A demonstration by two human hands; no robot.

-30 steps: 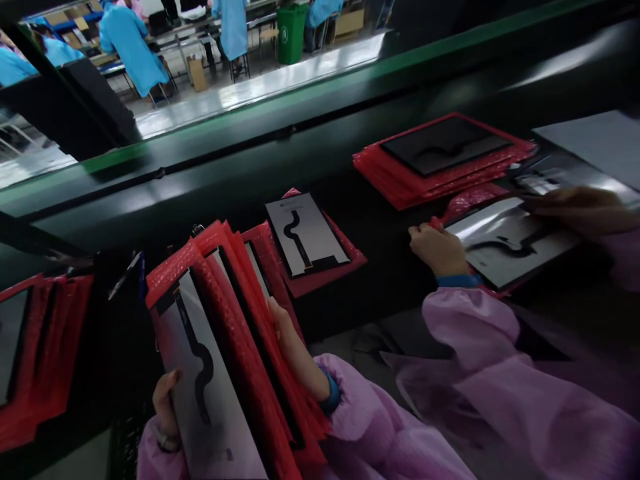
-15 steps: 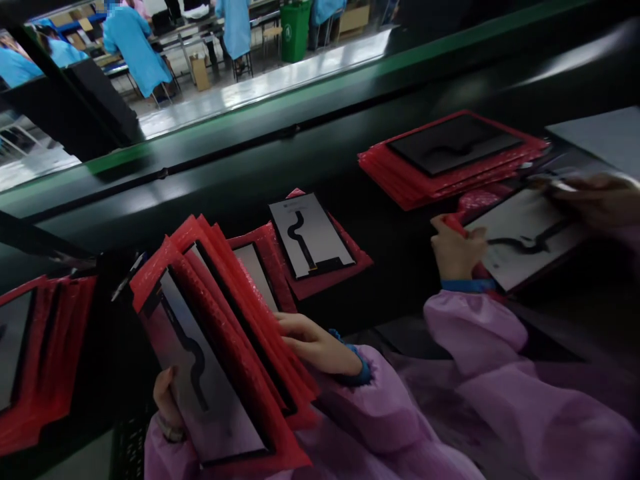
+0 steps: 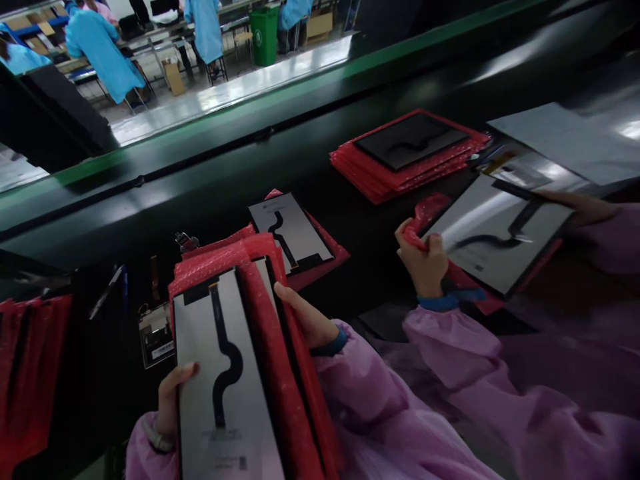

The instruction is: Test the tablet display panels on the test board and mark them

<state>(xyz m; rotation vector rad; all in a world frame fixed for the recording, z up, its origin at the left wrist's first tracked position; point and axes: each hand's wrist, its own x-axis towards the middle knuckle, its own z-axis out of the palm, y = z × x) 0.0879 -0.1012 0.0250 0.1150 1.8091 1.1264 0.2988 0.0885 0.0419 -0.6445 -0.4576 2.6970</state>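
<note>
Between my two hands stands a tilted stack of display panels in red bubble bags (image 3: pixel 285 347). Its front panel (image 3: pixel 197 373) is pale with a curved black ribbon cable. My left hand (image 3: pixel 173 397) grips the left edge, thumb on the panel's face and other fingers hidden behind. On the right side, my right hand (image 3: pixel 310 317) clasps the red bags, its thumb near the top of a second panel. Just behind the stack, a separate pale display panel (image 3: pixel 305 233) lies on a red bag on the black table.
To my right, a co-worker's hands (image 3: pixel 423 263) hold another display panel (image 3: pixel 493 233). A pile of red bags (image 3: pixel 360 177) with a dark panel lies farther back. More red bags (image 3: pixel 33 380), a pen (image 3: pixel 107 291) and a small device (image 3: pixel 156 333) are at left.
The stack has turned more upright towards me, and its front panel now shows more fully. My right hand has shifted up along the bags. The co-worker's panel has tilted.
</note>
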